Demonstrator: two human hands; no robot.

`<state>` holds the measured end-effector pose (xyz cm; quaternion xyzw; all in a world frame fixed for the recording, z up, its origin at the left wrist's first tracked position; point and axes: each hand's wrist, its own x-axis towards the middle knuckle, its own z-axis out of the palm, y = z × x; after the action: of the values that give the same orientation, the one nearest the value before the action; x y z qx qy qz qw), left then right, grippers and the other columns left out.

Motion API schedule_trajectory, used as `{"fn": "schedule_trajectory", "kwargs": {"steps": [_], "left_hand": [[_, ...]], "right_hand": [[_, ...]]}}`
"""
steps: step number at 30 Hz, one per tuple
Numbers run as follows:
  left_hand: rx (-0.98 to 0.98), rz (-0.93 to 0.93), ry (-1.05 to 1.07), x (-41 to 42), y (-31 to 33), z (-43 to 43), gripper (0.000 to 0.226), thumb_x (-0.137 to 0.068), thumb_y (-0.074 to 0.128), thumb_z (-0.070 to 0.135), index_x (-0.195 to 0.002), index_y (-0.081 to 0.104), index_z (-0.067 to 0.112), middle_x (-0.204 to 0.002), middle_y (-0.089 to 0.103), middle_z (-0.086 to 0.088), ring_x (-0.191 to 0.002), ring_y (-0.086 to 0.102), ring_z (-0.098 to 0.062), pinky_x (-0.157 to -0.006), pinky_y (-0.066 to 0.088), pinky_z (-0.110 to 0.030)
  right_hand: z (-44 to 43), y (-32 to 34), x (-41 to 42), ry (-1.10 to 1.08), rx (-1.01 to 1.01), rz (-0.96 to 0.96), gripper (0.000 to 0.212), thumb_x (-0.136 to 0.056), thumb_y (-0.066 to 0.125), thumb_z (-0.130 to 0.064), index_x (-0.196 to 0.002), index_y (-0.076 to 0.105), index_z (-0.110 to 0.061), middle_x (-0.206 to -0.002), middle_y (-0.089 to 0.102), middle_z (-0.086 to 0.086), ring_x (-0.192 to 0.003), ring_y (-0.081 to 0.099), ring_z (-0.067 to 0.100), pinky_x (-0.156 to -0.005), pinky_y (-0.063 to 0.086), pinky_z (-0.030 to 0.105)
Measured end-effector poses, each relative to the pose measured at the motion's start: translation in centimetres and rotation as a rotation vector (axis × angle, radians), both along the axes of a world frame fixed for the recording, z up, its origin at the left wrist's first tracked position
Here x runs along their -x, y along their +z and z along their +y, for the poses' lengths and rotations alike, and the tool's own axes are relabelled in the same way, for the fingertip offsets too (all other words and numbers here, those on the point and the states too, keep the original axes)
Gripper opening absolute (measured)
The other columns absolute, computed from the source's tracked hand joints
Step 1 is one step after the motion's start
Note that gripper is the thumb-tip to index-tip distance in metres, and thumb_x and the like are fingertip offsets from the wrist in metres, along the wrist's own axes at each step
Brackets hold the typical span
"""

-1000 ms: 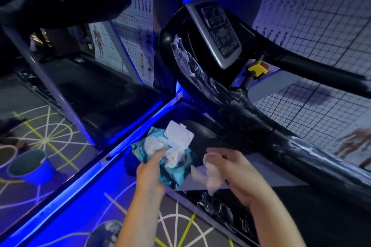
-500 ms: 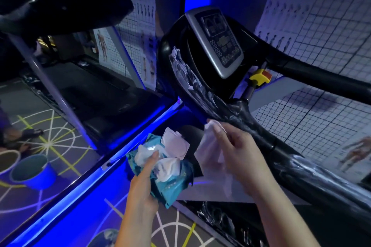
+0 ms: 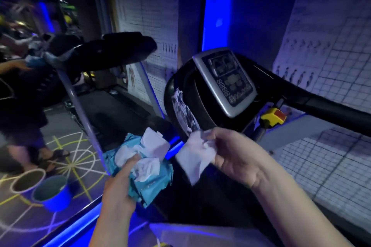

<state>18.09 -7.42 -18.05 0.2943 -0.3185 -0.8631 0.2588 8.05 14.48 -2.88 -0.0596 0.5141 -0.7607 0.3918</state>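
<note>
In front of treadmill console (image 3: 224, 82): left hand (image 3: 120, 184) grips teal wet-wipe pack (image 3: 152, 184), thumb on top, white lid (image 3: 155, 143) flipped up, second wipe (image 3: 147, 167) bunched at opening. Right hand (image 3: 236, 158) pinches single white wipe (image 3: 195, 156), sheet hanging just right of pack, near film-wrapped handrail (image 3: 183, 112). Blue bucket (image 3: 52, 192) on floor, far left.

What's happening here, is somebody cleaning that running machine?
It looks that way. A person stands at a treadmill in a blue-lit room. Their left hand grips a teal pack of wet wipes with its flip lid open. Their right hand pinches a single loose wipe, held up by the black frame below the console. Whether the wipe touches the frame is unclear.
</note>
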Motion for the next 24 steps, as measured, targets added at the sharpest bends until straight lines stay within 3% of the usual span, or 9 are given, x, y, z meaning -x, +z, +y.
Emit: {"fn": "schedule_trajectory", "kwargs": {"steps": [3, 5, 8, 11, 13, 16, 19, 21, 24], "left_hand": [[0.010, 0.026, 0.008, 1.4, 0.9, -0.6, 0.052, -0.082, 0.084, 0.022, -0.132, 0.072, 0.014, -0.124, 0.077, -0.011, -0.113, 0.075, -0.033, -0.071, 0.066, -0.048], [0.028, 0.032, -0.003, 2.4, 1.6, -1.1, 0.074, -0.068, 0.096, 0.026, -0.136, 0.071, 0.015, -0.127, 0.076, -0.012, -0.116, 0.074, -0.035, -0.080, 0.065, -0.054], [0.025, 0.044, -0.006, 4.1, 2.4, -2.1, 0.109, -0.039, 0.107, 0.036, -0.139, 0.069, 0.016, -0.130, 0.074, -0.013, -0.119, 0.072, -0.038, -0.093, 0.059, -0.063], [0.028, 0.090, 0.007, 6.0, 3.0, -3.3, 0.115, -0.030, 0.109, 0.036, -0.136, 0.071, 0.017, -0.128, 0.075, -0.013, -0.117, 0.073, -0.038, -0.101, 0.054, -0.065], [0.020, 0.112, 0.036, 7.3, 3.5, -4.0, 0.110, -0.032, 0.108, 0.034, -0.134, 0.072, 0.016, -0.126, 0.076, -0.013, -0.116, 0.074, -0.037, -0.104, 0.053, -0.065], [0.011, 0.132, 0.034, 8.6, 3.9, -5.1, 0.091, -0.047, 0.102, 0.032, -0.132, 0.074, 0.015, -0.126, 0.076, -0.013, -0.114, 0.074, -0.036, -0.105, 0.053, -0.064], [-0.031, 0.136, 0.078, 8.8, 3.5, -6.2, 0.073, -0.066, 0.097, 0.027, -0.133, 0.073, 0.013, -0.128, 0.075, -0.014, -0.116, 0.074, -0.037, -0.102, 0.055, -0.064], [-0.049, 0.117, 0.092, 8.7, 2.6, -6.9, 0.071, -0.068, 0.097, 0.028, -0.133, 0.073, 0.013, -0.126, 0.076, -0.013, -0.115, 0.074, -0.036, -0.097, 0.058, -0.063], [-0.046, 0.067, 0.078, 8.7, 1.4, -8.3, 0.049, -0.083, 0.087, 0.025, -0.128, 0.074, 0.011, -0.116, 0.079, -0.012, -0.107, 0.077, -0.035, -0.074, 0.066, -0.050]], "right_hand": [[-0.5, 0.9, 2.3, -0.030, 0.041, 0.096, 0.023, -0.094, 0.049, 0.011, -0.103, 0.069, 0.006, -0.085, 0.073, 0.016, -0.067, 0.073, 0.017, -0.057, 0.057, 0.019], [-1.5, 1.2, 4.0, -0.039, 0.070, 0.119, 0.029, -0.097, 0.048, 0.009, -0.117, 0.069, 0.002, -0.090, 0.074, 0.017, -0.069, 0.074, 0.020, -0.058, 0.059, 0.022], [-3.4, 1.4, 6.6, -0.123, 0.018, 0.224, 0.029, -0.101, 0.049, 0.000, -0.115, 0.072, -0.012, -0.094, 0.074, 0.009, -0.071, 0.068, 0.018, -0.057, 0.058, 0.026], [-5.0, 1.6, 8.7, -0.189, -0.005, 0.307, 0.027, -0.101, 0.050, -0.001, -0.115, 0.070, -0.012, -0.092, 0.073, 0.010, -0.074, 0.067, 0.025, -0.062, 0.059, 0.037], [-6.0, 2.2, 9.4, -0.200, -0.006, 0.338, 0.026, -0.102, 0.046, 0.003, -0.113, 0.068, -0.005, -0.090, 0.071, 0.021, -0.065, 0.066, 0.033, -0.058, 0.062, 0.041], [-7.3, 3.3, 10.2, -0.229, -0.055, 0.401, 0.028, -0.098, 0.039, 0.013, -0.110, 0.062, 0.004, -0.095, 0.067, 0.038, -0.057, 0.061, 0.032, -0.050, 0.055, 0.031], [-8.6, 4.2, 11.7, -0.290, -0.001, 0.382, 0.024, -0.083, 0.038, 0.021, -0.094, 0.055, 0.009, -0.093, 0.064, 0.042, -0.057, 0.062, 0.028, -0.056, 0.053, 0.031], [-9.4, 4.7, 13.2, -0.311, 0.071, 0.365, 0.018, -0.084, 0.039, 0.008, -0.093, 0.053, 0.005, -0.085, 0.060, 0.038, -0.058, 0.061, 0.028, -0.062, 0.052, 0.032], [-10.8, 5.0, 15.0, -0.408, 0.064, 0.325, 0.027, -0.098, 0.041, -0.014, -0.100, 0.057, 0.008, -0.074, 0.061, 0.024, -0.048, 0.046, 0.019, -0.048, 0.039, 0.023]]}}
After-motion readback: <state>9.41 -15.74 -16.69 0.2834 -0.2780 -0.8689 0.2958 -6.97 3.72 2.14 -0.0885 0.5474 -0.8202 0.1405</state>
